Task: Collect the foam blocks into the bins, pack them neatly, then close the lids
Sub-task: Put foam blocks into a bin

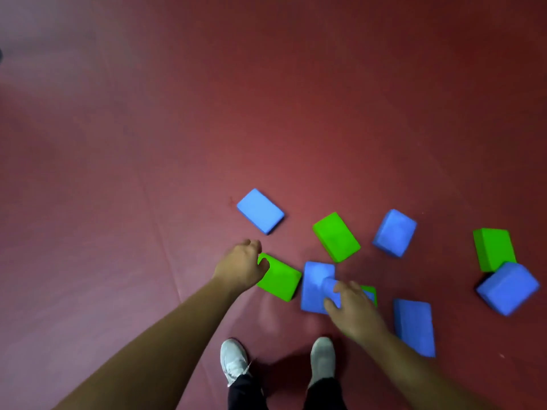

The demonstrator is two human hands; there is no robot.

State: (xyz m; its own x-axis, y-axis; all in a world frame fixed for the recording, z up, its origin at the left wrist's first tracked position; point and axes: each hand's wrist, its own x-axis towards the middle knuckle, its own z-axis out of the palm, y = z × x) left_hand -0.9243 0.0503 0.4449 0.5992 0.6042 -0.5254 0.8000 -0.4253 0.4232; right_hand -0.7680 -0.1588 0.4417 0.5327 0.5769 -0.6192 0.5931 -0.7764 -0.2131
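Observation:
Several blue and green foam blocks lie scattered on the red floor mat. My left hand (241,264) grips the left end of a green block (281,278). My right hand (352,309) is closed on a blue block (316,284), with its fingers over the block's right edge. A small part of another green block (370,291) shows behind my right hand. Other loose blocks are a blue one (260,211), a green one (336,236), a blue one (395,232) and a blue one (414,327). No bin is in view.
At the far right a green block (492,248) leans against a blue block (507,288). My two feet in grey shoes (233,361) stand just below the blocks. A seam in the red mat (165,247) runs down the left side.

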